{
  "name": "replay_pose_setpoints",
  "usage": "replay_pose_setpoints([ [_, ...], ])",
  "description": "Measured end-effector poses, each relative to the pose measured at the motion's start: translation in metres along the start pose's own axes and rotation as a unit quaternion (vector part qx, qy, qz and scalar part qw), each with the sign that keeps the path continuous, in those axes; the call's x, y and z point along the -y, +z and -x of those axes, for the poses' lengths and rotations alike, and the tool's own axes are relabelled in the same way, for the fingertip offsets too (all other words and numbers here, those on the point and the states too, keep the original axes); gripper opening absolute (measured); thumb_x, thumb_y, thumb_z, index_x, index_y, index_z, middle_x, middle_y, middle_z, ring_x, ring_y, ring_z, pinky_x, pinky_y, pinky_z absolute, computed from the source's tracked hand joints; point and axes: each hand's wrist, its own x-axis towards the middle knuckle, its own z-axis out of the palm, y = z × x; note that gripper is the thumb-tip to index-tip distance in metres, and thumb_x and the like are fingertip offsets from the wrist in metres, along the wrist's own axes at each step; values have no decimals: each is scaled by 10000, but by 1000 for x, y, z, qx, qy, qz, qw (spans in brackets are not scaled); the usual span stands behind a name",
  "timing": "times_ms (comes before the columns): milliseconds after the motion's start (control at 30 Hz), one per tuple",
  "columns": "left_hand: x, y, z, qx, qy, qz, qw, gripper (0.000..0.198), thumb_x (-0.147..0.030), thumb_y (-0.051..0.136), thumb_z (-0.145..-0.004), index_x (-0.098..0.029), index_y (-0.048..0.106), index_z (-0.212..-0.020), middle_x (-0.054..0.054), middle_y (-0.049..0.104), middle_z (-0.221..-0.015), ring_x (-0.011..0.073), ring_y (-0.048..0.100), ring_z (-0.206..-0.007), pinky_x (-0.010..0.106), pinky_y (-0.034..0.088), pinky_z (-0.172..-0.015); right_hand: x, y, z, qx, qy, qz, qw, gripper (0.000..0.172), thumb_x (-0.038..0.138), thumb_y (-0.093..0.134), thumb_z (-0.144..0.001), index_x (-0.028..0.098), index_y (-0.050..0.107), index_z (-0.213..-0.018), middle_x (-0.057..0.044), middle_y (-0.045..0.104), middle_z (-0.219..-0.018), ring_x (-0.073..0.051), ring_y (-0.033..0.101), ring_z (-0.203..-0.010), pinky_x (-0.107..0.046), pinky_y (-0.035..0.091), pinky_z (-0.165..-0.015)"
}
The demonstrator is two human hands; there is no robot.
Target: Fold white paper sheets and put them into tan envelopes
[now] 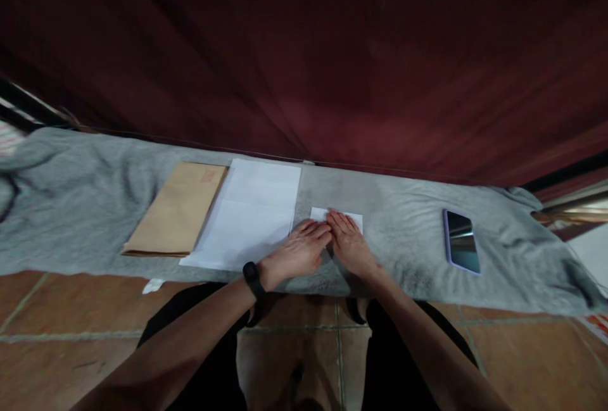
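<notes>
Small white paper, just one, straight-edged, on soft grey cloth in the head view. Partly covered by two hands: left hand, fingers curled, cannot tell whether pinching; right hand, fingers straight and flat on top. Leftward: large white paper, sheets uncountable, beside one brown envelope. Rightward: one glossy, round-cornered phone.

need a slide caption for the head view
Left hand and right hand meet at a small white paper on grey cloth.

The head camera looks forward and steeply down at both hands.
</notes>
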Motion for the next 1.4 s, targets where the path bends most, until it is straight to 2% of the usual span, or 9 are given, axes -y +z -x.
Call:
replay_pose_setpoints([
  [100, -8, 9, -5, -12, -41, -6, 999, 286, -152, 482, -880, -180, 559, -1154, 124, 635, -1248, 248, 562, -1255, 420, 378, -1152, 2, 2, -1, 2, 1, 21, 1000, 536, 239, 376, -1007, 124, 398, -1530, -118, 383, -1601, -227, 313, -1499, -458, 261, -1242],
  [267, -11, 41, -13, -66, -70, -50, 994, 481, -145, 417, -922, -64, 433, -1397, 201, 476, -1498, 260, 384, -1449, 445, 259, -1221, 4, 8, 4, -25, 40, 41, 998, 536, 232, 320, -1020, 89, 382, -1533, -147, 385, -1595, -218, 296, -1504, -459, 248, -1238],
  [400, -10, 58, -14, -69, -92, -70, 991, 564, -220, 365, -977, -55, 328, -1515, 191, 376, -1589, 254, 302, -1501, 449, 225, -1234, 0, 9, 14, -27, 73, 60, 995, 537, 309, 303, -1046, 97, 389, -1532, -145, 369, -1602, -229, 285, -1509, -463, 236, -1232],
  [633, -15, 57, -10, -45, -123, -81, 988, 565, -308, 287, -1022, -93, 337, -1542, 142, 336, -1619, 259, 223, -1531, 543, 129, -1248, -2, 7, 25, -15, 90, 103, 990, 554, 369, 289, -1061, 131, 339, -1560, -127, 303, -1633, -249, 273, -1514, -474, 209, -1227],
  [833, -20, 53, -10, -30, -141, -67, 987, 586, -381, 310, -1025, -109, 338, -1544, 141, 293, -1634, 273, 193, -1540, 617, 94, -1232, -17, 5, 39, -33, 140, 140, 980, 560, 393, 293, -1058, 151, 342, -1561, -120, 345, -1617, -260, 323, -1491, -468, 231, -1211],
  [1000, -20, 54, -12, -21, -149, -70, 986, 602, -390, 328, -1018, -99, 339, -1544, 136, 276, -1641, 271, 193, -1540, 589, 114, -1241, -23, 8, 51, -96, 222, 164, 956, 566, 374, 301, -1052, 101, 368, -1542, -174, 397, -1579, -305, 372, -1458, -520, 272, -1179],
  [1167, -18, 57, -14, -38, -171, -94, 980, 605, -386, 338, -1009, -88, 364, -1534, 142, 321, -1623, 271, 218, -1534, 528, 140, -1251, -26, 3, 47, -136, 259, 128, 948, 520, 322, 344, -1036, 89, 456, -1486, -210, 465, -1527, -320, 408, -1435, -548, 324, -1147],
  [1300, -12, 61, -19, -66, -175, -111, 976, 581, -335, 324, -1006, -77, 387, -1523, 147, 340, -1614, 272, 244, -1525, 495, 172, -1250, -15, -2, 31, -180, 211, 72, 958, 496, 284, 323, -1036, 94, 486, -1464, -193, 484, -1518, -280, 425, -1430, -515, 348, -1158],
  [1400, -6, 63, -21, -65, -149, -132, 978, 557, -234, 304, -991, -82, 395, -1519, 147, 342, -1613, 274, 240, -1526, 521, 174, -1246, 7, 2, 17, -133, 117, 43, 983, 503, 292, 304, -1048, 139, 434, -1508, -118, 428, -1574, -222, 362, -1475, -449, 328, -1196],
])
